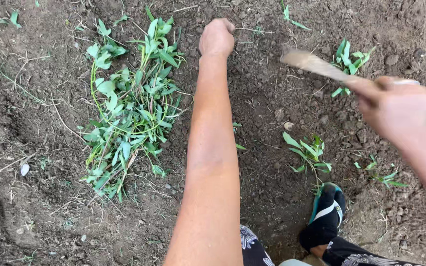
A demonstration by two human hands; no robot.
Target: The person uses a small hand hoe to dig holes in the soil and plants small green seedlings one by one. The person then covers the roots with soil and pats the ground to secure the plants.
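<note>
On the left I see one heap of cut green stems (129,106) lying on the bare soil (40,197), well apart from my hands. My left hand (216,37) is stretched out past the heap's right edge, closed into a fist pressed to the ground; whether it grips a stem I cannot tell. Right of my forearm one small leafy sprig (307,152) stands in the dirt, just above my foot in a dark sandal (325,221). A second sprig (351,61) stands farther up, behind the blade (314,63). My right hand (395,106) is closed around the handle of that tool, blurred, with the blade held over the soil between fist and sprig.

I judge the work in hand to be planting cuttings: the tool opens ground while the fist sets or steadies a stem. The next move calls for a careful stroke that stays clear of my left fingers.

Count: one heap, two standing sprigs, one tool, two hands.
</note>
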